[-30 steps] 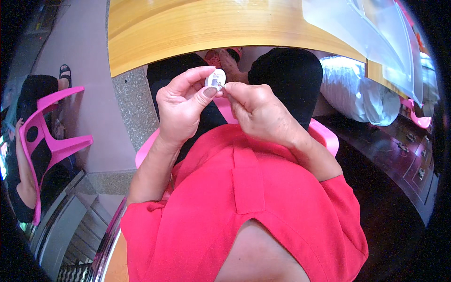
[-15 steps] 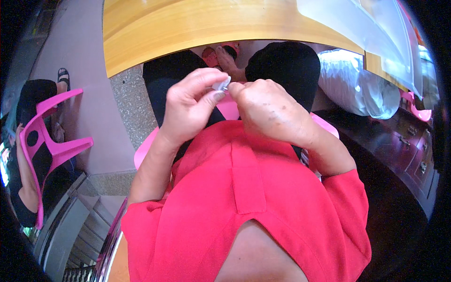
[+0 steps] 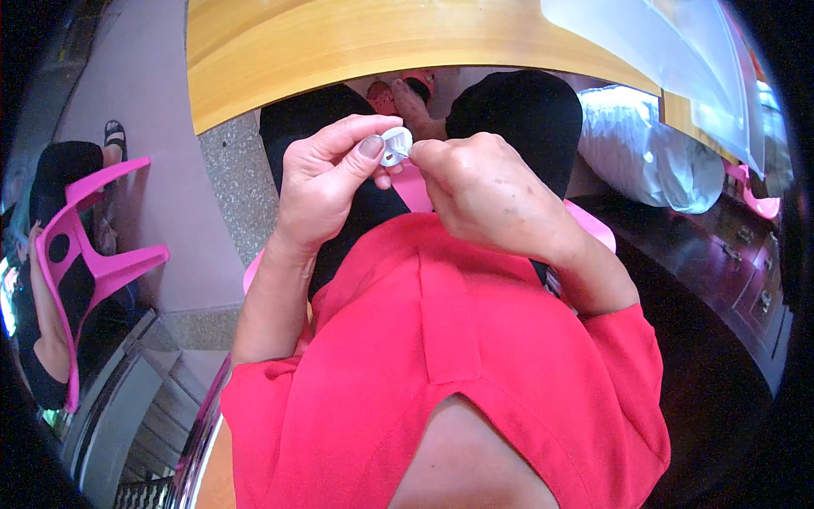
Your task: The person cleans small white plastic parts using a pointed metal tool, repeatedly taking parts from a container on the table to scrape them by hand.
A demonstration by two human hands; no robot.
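Above my lap, my left hand pinches a small round white plastic piece between thumb and fingers. Its hollow inner side with a dark hole faces me. Close against it on the right, my right hand has its thumb and forefinger closed on a thin metal pin, whose tip reaches into the white piece. The rest of the pin is hidden by my fingers.
A yellow wooden table stands ahead, with a translucent plastic sheet at its right. White plastic sacks lie beneath on the right. At left, a person sits on a pink plastic chair. Dark wooden drawers stand at right.
The white piece has turned so that its hollow side shows. My left hand has shifted slightly left, and the right hand's fingers have moved a little left and up.
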